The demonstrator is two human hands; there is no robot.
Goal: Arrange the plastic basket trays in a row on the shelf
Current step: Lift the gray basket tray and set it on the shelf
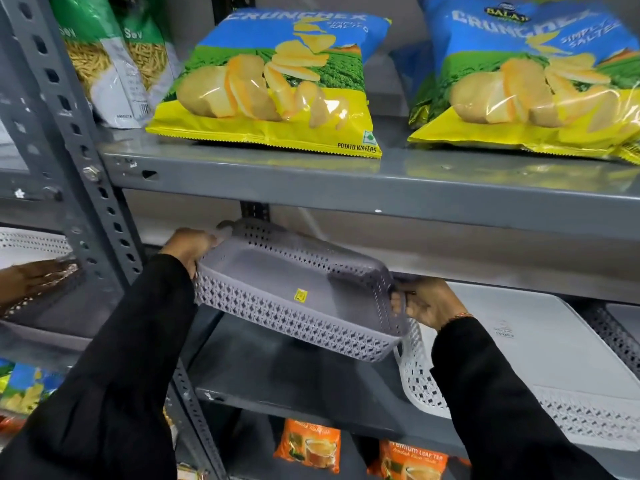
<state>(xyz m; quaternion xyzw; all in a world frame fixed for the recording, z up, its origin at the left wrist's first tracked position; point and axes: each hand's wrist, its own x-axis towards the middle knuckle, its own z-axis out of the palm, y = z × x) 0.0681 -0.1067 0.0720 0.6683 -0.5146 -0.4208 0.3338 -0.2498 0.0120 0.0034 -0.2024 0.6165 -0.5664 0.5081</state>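
A grey perforated plastic basket tray (277,282) with a small yellow sticker hangs tilted in the air above the middle shelf (294,375). My left hand (190,247) grips its far-left handle end. My right hand (426,303) holds its right handle. On the same shelf to the right lies a white basket tray (554,358), and a darker tray (613,327) shows at the far right edge. Both my arms wear black sleeves.
Crisp bags (277,88) lie on the upper shelf (346,178). A grey slotted upright post (86,188) stands left. Another person's hand (38,278) touches a tray on the neighbouring shelf at left. Orange tea packets (308,452) sit below.
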